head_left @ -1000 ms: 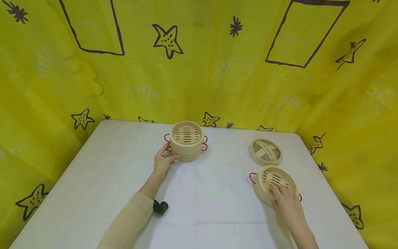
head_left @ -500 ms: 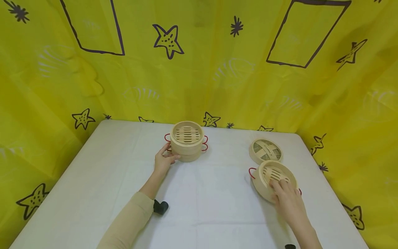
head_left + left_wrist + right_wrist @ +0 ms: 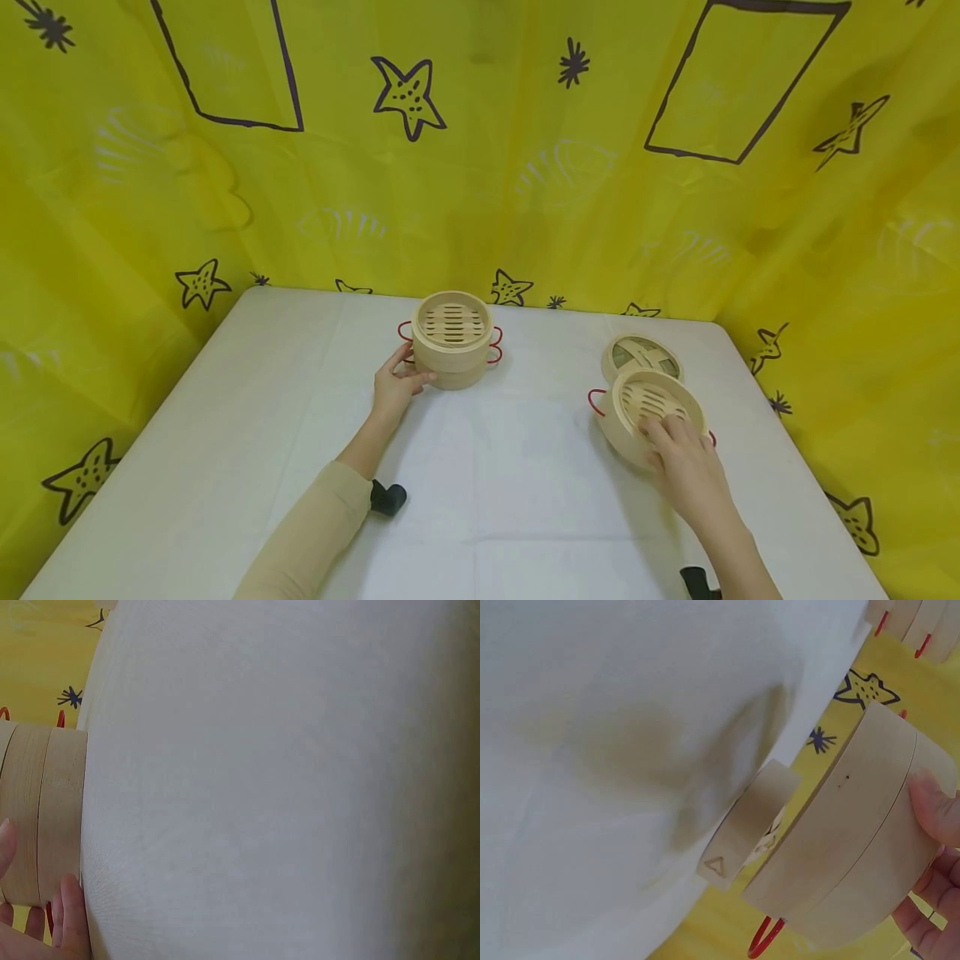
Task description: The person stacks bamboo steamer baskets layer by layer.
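At the back middle of the table stands a stack of two bamboo steamer baskets [image 3: 452, 358], slatted inside, with red loop handles. My left hand [image 3: 393, 392] holds its near left side, the thumb on the front and the fingers round the left. On the right, my right hand [image 3: 688, 467] grips the near rim of another bamboo steamer basket [image 3: 840, 832], fingers inside and thumb on the outer wall. This basket hangs tilted above the table, its shadow below it. Behind it lies a woven bamboo lid [image 3: 621, 356], its near part covered by the basket in the head view.
A white cloth covers the table [image 3: 480, 475]. Yellow curtains [image 3: 480, 183] with starfish drawings close off the back and both sides. Black pieces show at the left wrist [image 3: 388, 498] and right wrist [image 3: 697, 582].
My right hand has lifted the steamer basket and carried it away from me and slightly left, so it now overlaps the lid. My left hand and the stack stay put.
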A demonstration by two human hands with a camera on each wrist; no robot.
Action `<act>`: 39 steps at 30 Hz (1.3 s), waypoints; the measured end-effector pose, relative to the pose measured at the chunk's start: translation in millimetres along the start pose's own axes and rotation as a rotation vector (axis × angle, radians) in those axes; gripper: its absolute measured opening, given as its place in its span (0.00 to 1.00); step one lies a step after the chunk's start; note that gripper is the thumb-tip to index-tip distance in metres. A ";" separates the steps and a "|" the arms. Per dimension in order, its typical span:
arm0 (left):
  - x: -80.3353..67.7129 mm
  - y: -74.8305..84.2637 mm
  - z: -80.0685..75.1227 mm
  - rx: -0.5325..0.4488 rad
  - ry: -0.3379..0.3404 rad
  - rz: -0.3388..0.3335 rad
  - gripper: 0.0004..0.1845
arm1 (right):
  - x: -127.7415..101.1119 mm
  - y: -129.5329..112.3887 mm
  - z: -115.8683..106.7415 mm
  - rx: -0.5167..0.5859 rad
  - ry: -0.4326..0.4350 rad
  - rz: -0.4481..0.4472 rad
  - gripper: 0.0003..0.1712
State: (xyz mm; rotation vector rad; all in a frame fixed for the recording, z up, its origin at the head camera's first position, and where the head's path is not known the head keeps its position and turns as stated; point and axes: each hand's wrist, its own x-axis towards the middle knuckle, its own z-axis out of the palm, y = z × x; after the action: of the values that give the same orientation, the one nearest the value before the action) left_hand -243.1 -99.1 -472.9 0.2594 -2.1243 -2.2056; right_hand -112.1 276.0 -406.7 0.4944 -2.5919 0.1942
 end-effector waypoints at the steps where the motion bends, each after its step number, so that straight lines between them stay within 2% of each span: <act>1: -0.1 0.3 0.0 0.001 0.002 -0.003 0.41 | 1.4 -0.8 0.0 0.002 0.002 -0.003 0.29; 11: -0.4 1.1 0.9 -0.002 -0.002 -0.001 0.41 | 19.3 -9.4 -0.1 0.025 -0.019 -0.014 0.29; 39: -0.8 0.7 0.5 0.002 0.000 -0.016 0.42 | 72.3 -38.9 10.2 0.086 0.003 -0.101 0.24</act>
State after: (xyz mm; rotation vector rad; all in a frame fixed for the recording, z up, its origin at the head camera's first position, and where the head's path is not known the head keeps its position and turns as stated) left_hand -242.4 -98.5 -472.2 0.2778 -2.1323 -2.2124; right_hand -160.7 215.4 -378.3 0.6535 -2.5562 0.2729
